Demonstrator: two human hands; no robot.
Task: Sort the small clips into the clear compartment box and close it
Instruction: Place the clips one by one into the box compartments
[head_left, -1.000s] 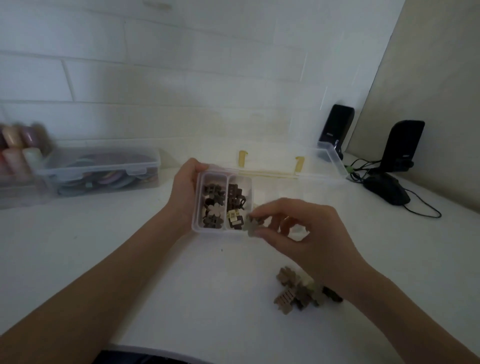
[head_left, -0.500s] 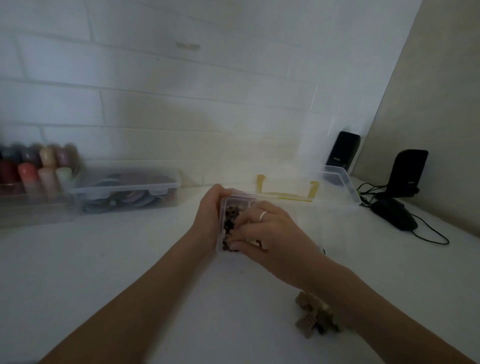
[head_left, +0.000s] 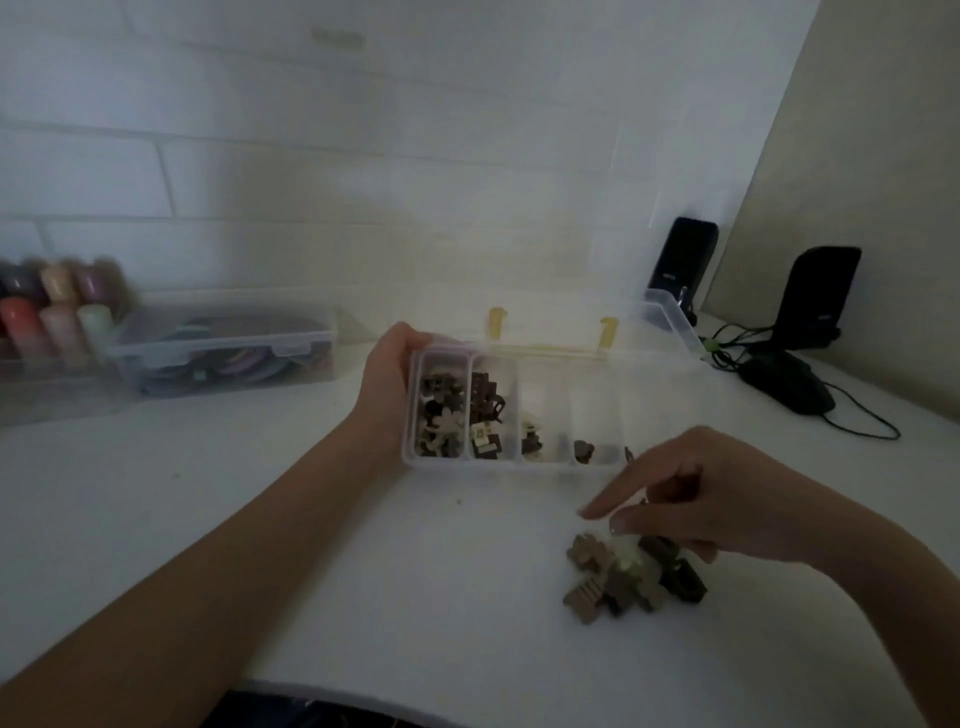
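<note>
no readable text, small mark on speaker (head_left: 681, 270) front too blurred to read

Your left hand (head_left: 390, 384) is curled, thumb uppermost; your right hand (head_left: 696, 499) hovers palm-down, fingers (head_left: 613, 506) loosely extended.

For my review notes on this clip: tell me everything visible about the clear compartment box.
The clear compartment box is a shallow tray of see-through plastic, split by thin walls into a row of narrow compartments. It lies flat on the white table with its lid open behind it, on yellow hinges. The two leftmost compartments are well filled with small clips; the next ones hold only a few. The left hand grips its left end.
</note>
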